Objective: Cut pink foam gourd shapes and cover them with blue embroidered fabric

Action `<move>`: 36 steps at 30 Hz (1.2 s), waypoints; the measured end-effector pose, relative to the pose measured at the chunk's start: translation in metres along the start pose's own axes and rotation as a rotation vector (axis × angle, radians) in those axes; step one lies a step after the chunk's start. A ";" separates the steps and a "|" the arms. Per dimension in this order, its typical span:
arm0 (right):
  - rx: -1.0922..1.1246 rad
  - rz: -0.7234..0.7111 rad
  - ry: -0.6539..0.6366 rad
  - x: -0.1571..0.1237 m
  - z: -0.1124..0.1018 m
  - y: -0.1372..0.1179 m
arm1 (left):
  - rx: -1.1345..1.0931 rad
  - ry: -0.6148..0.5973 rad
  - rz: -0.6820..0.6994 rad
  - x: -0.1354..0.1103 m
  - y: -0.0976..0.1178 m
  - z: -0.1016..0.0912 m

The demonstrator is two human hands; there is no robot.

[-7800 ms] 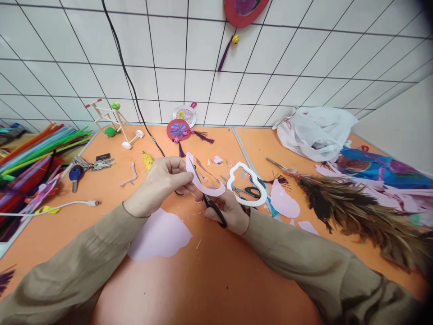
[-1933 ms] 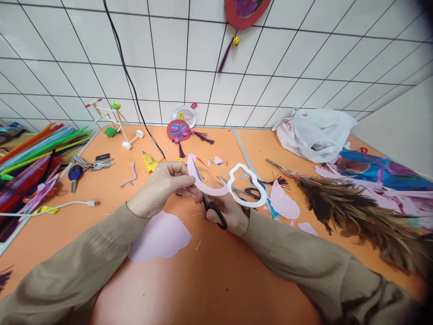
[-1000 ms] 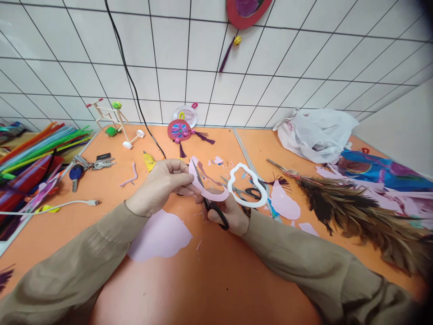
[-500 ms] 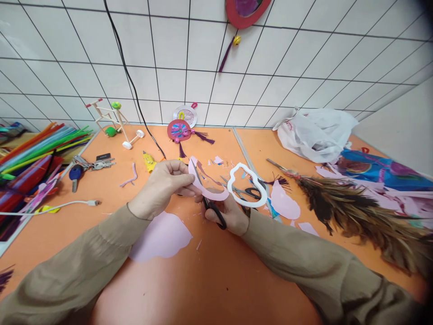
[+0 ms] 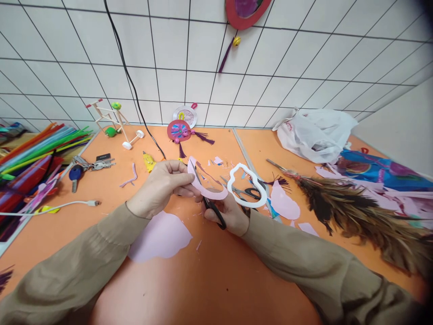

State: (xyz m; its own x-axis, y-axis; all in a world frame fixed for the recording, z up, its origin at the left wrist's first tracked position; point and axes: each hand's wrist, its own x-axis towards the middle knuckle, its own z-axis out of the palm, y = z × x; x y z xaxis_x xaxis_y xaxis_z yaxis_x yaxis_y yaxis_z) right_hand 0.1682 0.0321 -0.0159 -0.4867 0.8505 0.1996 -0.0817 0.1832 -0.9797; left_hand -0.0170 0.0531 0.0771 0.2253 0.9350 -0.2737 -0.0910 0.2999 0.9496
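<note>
Between the thumb and fingers of my left hand [image 5: 169, 181] is a curved strip of pink paper [image 5: 216, 194], held up above the table. My right hand [image 5: 233, 215] is closed round black-handled scissors [image 5: 214, 211], whose blades lie at the strip and are partly hidden by it. A larger pink paper piece [image 5: 162, 238] with a wavy edge lies flat below my left wrist. Just beyond my right hand lies a white wavy-edged frame [image 5: 263, 195], partly over a second pair of scissors [image 5: 252, 192].
Pink paper scraps [image 5: 284, 201] and a feather duster [image 5: 324, 198] lie at right, near a white plastic bag [image 5: 314, 135]. At left are keys [image 5: 98, 163], a white cable [image 5: 74, 203] and colourful pipe cleaners [image 5: 43, 144]. A yellow glue gun [image 5: 148, 161] lies behind my left hand.
Almost nothing differs. The pink strip and my left hand have shifted very slightly to the left; the scissors stay at the strip.
</note>
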 end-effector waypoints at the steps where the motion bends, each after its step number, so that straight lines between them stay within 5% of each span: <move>1: 0.006 -0.005 -0.011 0.000 0.000 -0.001 | 0.000 -0.002 -0.003 0.000 0.000 0.000; 36: 0.022 -0.030 0.012 0.001 0.002 0.001 | -0.059 -0.019 0.004 -0.003 -0.001 0.003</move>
State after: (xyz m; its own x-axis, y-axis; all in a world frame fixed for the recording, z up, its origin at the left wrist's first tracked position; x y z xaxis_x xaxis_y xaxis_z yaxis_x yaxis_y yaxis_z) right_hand 0.1660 0.0319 -0.0168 -0.4732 0.8507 0.2290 -0.1155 0.1977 -0.9734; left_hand -0.0149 0.0500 0.0778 0.2433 0.9326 -0.2664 -0.1486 0.3073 0.9400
